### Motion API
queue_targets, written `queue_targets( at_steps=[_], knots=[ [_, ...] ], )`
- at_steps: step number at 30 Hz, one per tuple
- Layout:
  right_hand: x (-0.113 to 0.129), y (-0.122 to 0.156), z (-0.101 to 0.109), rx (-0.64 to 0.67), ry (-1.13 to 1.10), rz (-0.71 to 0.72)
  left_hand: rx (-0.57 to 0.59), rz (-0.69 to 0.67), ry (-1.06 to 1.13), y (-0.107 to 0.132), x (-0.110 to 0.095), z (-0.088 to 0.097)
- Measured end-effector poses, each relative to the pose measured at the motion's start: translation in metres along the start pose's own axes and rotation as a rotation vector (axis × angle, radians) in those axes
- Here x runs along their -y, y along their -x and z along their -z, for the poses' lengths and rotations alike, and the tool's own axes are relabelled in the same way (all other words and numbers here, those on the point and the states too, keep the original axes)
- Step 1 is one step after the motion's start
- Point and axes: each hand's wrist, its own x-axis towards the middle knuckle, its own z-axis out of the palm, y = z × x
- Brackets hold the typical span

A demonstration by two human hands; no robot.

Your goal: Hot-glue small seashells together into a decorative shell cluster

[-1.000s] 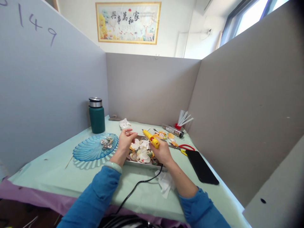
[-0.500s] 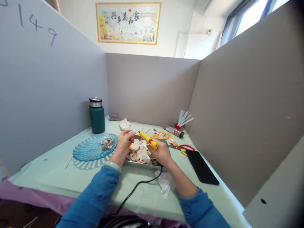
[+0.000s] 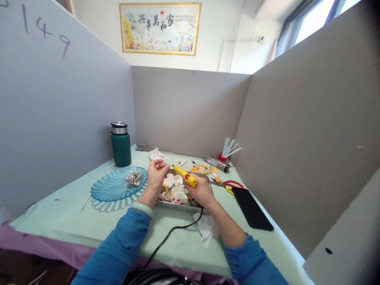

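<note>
Our right hand (image 3: 202, 192) is closed around the handle of a yellow glue gun (image 3: 185, 176), and the palm hides the grip, so we cannot make out the trigger. The barrel points up and left towards our left hand (image 3: 155, 179). The nozzle tip ends just short of that hand's fingers, and it is too small for us to tell whether they touch. The left fingertips are drawn together (whether they pinch anything is too small to see). Both hands hover over a metal tray (image 3: 177, 205) of shells (image 3: 175, 189), and our wrists cover its near corners. A black cord (image 3: 170, 236) runs from under the right hand, across the table and off the bottom edge. A crumpled tissue (image 3: 207, 230) lies beside the cord, partly under the right forearm. Left of the tray sits a blue plate (image 3: 114, 190) with a few small shells on it, and a green flask (image 3: 120, 144) stands behind that. To the right, scissors (image 3: 230, 185) lie beside a black phone (image 3: 252, 208), with white sticks (image 3: 230, 149) in a red cup beyond.
</note>
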Motion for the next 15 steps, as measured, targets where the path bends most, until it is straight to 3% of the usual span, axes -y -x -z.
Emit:
queue_targets(
  at_steps=[15],
  knots=[
    [-0.0035, -0.0006, -0.0003, -0.013, 0.018, -0.023, 0.012, -0.129, -0.099, -0.0001, 0.0061, 0.0004]
  ],
)
